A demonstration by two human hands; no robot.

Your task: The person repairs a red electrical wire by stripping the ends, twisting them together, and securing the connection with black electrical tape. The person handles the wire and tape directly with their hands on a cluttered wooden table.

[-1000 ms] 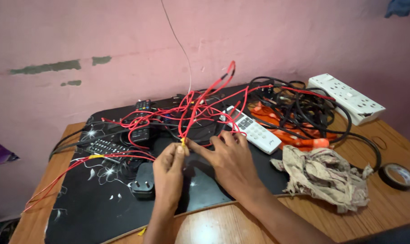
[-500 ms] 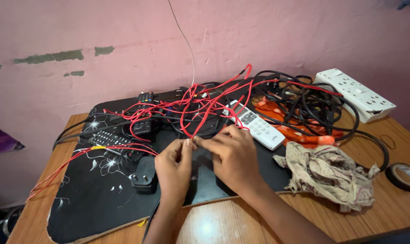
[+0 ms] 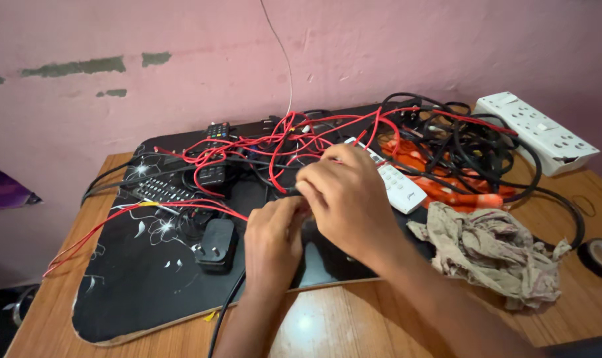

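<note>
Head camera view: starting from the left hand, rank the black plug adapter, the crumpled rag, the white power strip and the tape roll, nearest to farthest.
From the left hand:
1. Black plug adapter, just to its left on the dark mat.
2. Crumpled rag, to the right, past the right hand.
3. White power strip at the far right by the wall, and tape roll at the right edge: too close to call.

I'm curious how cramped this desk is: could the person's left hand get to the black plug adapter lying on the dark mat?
Probably yes. The left hand is right beside the black plug adapter, with only bare dark mat between them; the red wires lie farther back.
</note>
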